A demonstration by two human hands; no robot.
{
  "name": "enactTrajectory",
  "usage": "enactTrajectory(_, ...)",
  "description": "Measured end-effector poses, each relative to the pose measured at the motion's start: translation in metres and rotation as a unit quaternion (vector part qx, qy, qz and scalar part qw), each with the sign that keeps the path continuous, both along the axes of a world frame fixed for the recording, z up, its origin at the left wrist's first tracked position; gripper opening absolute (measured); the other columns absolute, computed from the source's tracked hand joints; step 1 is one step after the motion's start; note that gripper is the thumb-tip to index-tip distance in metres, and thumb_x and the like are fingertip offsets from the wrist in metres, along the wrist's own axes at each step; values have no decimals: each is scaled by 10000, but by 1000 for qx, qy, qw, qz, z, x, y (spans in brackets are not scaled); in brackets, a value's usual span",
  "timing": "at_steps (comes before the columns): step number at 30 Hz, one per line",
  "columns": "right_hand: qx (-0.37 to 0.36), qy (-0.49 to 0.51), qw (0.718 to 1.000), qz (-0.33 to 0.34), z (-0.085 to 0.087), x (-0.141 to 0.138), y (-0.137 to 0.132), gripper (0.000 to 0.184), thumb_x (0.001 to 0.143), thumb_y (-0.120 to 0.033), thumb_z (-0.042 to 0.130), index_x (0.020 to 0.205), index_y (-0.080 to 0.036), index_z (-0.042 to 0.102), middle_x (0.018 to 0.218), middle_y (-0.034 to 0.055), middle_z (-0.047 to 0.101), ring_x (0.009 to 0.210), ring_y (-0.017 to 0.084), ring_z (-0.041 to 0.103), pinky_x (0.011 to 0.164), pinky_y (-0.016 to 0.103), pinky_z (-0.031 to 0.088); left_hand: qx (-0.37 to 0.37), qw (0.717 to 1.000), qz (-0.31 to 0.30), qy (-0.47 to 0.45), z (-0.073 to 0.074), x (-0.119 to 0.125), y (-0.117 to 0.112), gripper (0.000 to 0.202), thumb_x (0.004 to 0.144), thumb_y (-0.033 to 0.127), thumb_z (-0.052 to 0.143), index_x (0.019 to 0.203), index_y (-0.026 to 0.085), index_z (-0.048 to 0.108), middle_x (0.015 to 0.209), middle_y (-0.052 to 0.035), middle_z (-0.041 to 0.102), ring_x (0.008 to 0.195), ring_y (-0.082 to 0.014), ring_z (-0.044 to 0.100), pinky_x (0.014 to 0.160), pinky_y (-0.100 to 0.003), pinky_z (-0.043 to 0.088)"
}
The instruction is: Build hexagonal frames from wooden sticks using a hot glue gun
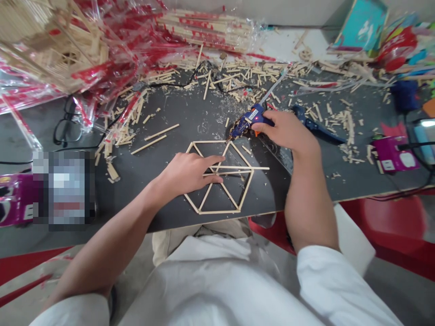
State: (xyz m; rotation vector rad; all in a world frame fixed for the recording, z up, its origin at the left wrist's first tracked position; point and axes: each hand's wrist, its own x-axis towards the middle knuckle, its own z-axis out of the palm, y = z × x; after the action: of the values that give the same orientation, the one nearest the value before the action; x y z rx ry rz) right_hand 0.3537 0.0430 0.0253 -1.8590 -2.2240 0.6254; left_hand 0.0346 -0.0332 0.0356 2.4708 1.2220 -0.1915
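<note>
On the dark table lies a hexagon frame of thin wooden sticks [219, 212] with spokes meeting near its centre. My left hand [188, 172] rests over its left half, thumb and forefinger around a thin wooden stick [260, 168] that crosses the middle and sticks out past the right corner. The fingers partly hide the centre and the left corner. In my right hand [282, 129] is a blue hot glue gun [253, 115], a clear glue stick [273, 86] protruding from its back. Its nozzle points down at the frame's upper right corner; whether it touches, I cannot tell.
Cut stick pieces [238, 74] litter the table's back. Plastic-wrapped stick bundles [207, 29] and a wooden model [68, 50] lie back left. Blue-handled cutters [319, 129] sit right of my right hand. Two loose sticks [149, 144] lie left; a purple box [394, 154] stands right.
</note>
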Motion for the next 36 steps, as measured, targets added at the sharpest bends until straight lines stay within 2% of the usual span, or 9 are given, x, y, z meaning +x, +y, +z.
enactTrajectory(4, -24, -2, 1000, 10, 5, 1, 0, 587, 971, -781, 611, 750, -244, 521, 688, 37, 567, 669, 216, 509, 675, 381, 324, -5, 1000, 2, 0, 0, 0, 0, 637, 1055, 688, 575, 1611, 380, 592, 1094, -95, 853, 1019, -319, 819, 850, -366, 587)
enactTrajectory(10, -2, -3, 1000, -4, 3, -3, -1, 523, 995, -670, 650, 738, -246, 484, 689, 31, 556, 662, 206, 495, 671, 374, 319, 0, 1000, -1, 1, 1, 0, -1, 644, 1055, 690, 573, 1615, 373, 590, 1106, -101, 854, 1033, -343, 823, 848, -388, 595)
enactTrajectory(16, -28, -13, 1000, 7, 6, 0, -1, 584, 982, -765, 616, 739, -245, 509, 682, 32, 553, 653, 205, 490, 675, 367, 313, 0, 1000, -3, 3, 1, 0, -1, 638, 1059, 692, 564, 1613, 377, 588, 1105, -97, 854, 1029, -324, 823, 839, -364, 587)
enactTrajectory(22, -12, -12, 1000, 2, 0, -1, -1, 551, 986, -748, 627, 777, -246, 540, 727, 48, 578, 714, 232, 519, 699, 376, 330, 6, 1000, -4, -4, -1, -2, -1, 644, 1058, 698, 560, 1613, 374, 588, 1089, -97, 853, 1025, -326, 821, 830, -364, 582)
enactTrajectory(25, 19, -2, 1000, -21, -1, -6, -2, 550, 995, -773, 586, 854, -241, 582, 789, 73, 605, 758, 256, 549, 716, 389, 356, 8, 1000, -6, -5, -3, -3, -1, 646, 1056, 702, 562, 1613, 377, 588, 1070, -93, 853, 1014, -330, 823, 809, -360, 576)
enactTrajectory(30, 70, 54, 993, -80, 5, -23, -10, 698, 1044, -846, 319, 1142, -232, 636, 873, 118, 642, 847, 311, 619, 769, 424, 414, 11, 1000, -12, -10, -3, -2, -1, 630, 1061, 694, 558, 1599, 368, 600, 1030, -87, 850, 992, -326, 823, 784, -346, 569)
enactTrajectory(33, 80, 50, 994, -63, 6, -41, -17, 704, 975, -875, 505, 1252, -235, 603, 964, 135, 669, 920, 347, 650, 797, 441, 450, 16, 1000, -18, -7, -2, -2, -2, 608, 1074, 674, 548, 1595, 363, 594, 1013, -88, 849, 963, -319, 826, 774, -341, 565)
enactTrajectory(35, 91, 31, 994, -48, 6, -56, -20, 683, 940, -811, 648, 1298, -233, 581, 1019, 147, 674, 964, 371, 660, 825, 459, 469, 23, 1000, -21, -4, -1, -2, -3, 600, 1079, 669, 542, 1591, 360, 590, 993, -89, 847, 944, -315, 828, 763, -335, 558)
enactTrajectory(36, 95, 23, 994, -39, 6, -63, -22, 641, 959, -759, 660, 1314, -232, 573, 1038, 153, 675, 987, 380, 665, 841, 468, 477, 25, 999, -22, -3, -1, -2, -4, 600, 1080, 670, 538, 1589, 356, 589, 982, -90, 845, 937, -317, 828, 753, -333, 554)
